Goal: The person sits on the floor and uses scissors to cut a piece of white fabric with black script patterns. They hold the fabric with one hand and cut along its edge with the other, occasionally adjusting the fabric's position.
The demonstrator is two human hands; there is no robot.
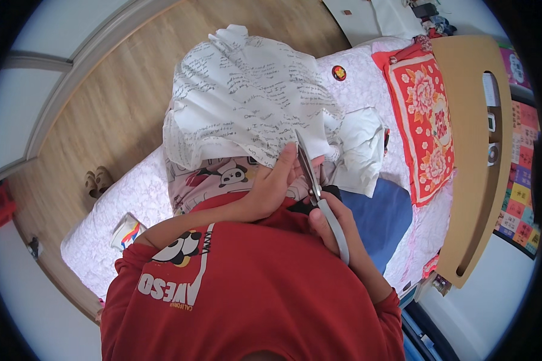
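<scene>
A wide white cloth (253, 90) printed with dark script-like writing lies spread over my lap and beyond. Its near edge is pinched between the thumb and fingers of my left hand (274, 183). My right hand (337, 219) grips the grey handles of a pair of scissors (310, 168). The blades point up and away, right beside my left thumb and over the cloth's edge. How far apart the blades are, I cannot tell. Under the cloth shows pink fabric with a panda print (233, 175). Right of the blades lies a crumpled plain white cloth (361, 147).
I sit on a bed with a pale quilted cover (376, 78). A red floral pillow (424, 120) leans near the wooden headboard (470, 180). A small round black-and-red object (339, 73), a blue cloth (379, 222) and a white packet (126, 230) lie around me. Slippers (97, 180) stand on the floor.
</scene>
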